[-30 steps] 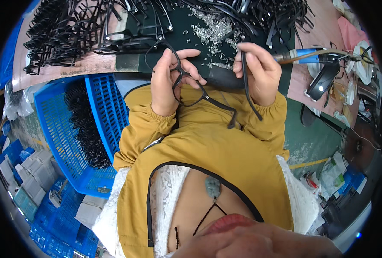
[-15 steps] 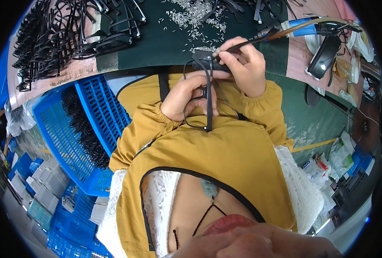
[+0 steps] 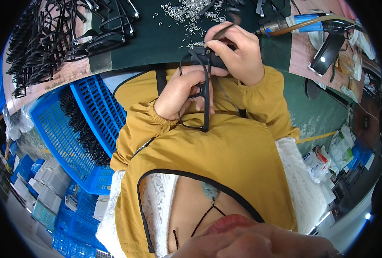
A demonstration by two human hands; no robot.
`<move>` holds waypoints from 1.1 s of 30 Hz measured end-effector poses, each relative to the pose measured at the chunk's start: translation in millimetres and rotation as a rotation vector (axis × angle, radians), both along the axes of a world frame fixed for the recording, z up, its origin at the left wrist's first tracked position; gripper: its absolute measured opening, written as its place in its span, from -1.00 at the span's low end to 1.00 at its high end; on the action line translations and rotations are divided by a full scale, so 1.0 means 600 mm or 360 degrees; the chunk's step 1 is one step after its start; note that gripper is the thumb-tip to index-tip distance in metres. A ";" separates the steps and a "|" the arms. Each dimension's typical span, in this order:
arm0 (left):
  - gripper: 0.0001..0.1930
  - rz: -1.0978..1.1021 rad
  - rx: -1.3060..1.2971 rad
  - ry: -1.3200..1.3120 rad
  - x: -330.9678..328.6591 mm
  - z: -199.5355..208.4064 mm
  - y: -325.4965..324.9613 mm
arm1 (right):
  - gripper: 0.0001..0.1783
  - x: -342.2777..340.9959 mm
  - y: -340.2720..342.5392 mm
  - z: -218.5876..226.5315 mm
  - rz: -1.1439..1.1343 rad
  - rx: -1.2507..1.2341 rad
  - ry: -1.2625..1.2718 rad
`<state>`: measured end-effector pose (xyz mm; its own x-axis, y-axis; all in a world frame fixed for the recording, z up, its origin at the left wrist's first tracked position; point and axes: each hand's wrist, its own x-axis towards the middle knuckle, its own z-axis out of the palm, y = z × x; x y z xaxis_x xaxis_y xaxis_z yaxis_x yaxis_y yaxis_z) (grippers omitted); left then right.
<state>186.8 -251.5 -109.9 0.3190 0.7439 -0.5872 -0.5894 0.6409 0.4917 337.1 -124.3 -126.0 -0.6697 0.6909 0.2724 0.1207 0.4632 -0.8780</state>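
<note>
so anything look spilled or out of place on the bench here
Yes: small silver pins lie scattered loose over the dark green mat, not in any container, just beyond the black eyeglass frame that both hands hold.

- The right hand point(image 3: 236, 53) covers the corner of the black glasses frame point(image 3: 204, 92), so the joint there cannot be seen.
- The thin tool point(image 3: 223, 32) in this hand is hidden past its upper end; its tip is too small to tell.
- The left hand point(image 3: 180, 92) hides the middle of the frame.
- The small metal pieces point(image 3: 191, 10) on the counter point(image 3: 156, 43) are too tiny to tell their kind.
- The pile of black frames point(image 3: 49, 38) is cut by the picture's rim.
- The blue crate point(image 3: 66, 124) holds dark parts, too blurred to name.
</note>
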 end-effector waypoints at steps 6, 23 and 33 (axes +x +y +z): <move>-0.51 0.0027 -0.0145 -0.0111 -0.009 0.008 0.003 | -0.92 -0.002 0.012 -0.010 0.0141 0.0557 -0.0041; -0.46 0.0401 0.0286 0.0186 -0.030 0.015 0.042 | -0.58 0.065 0.183 0.009 -0.0608 -0.0429 0.1621; -0.63 0.0420 0.0015 -0.0182 0.008 -0.013 -0.005 | -0.64 0.001 0.154 -0.003 0.0200 -0.1284 0.2066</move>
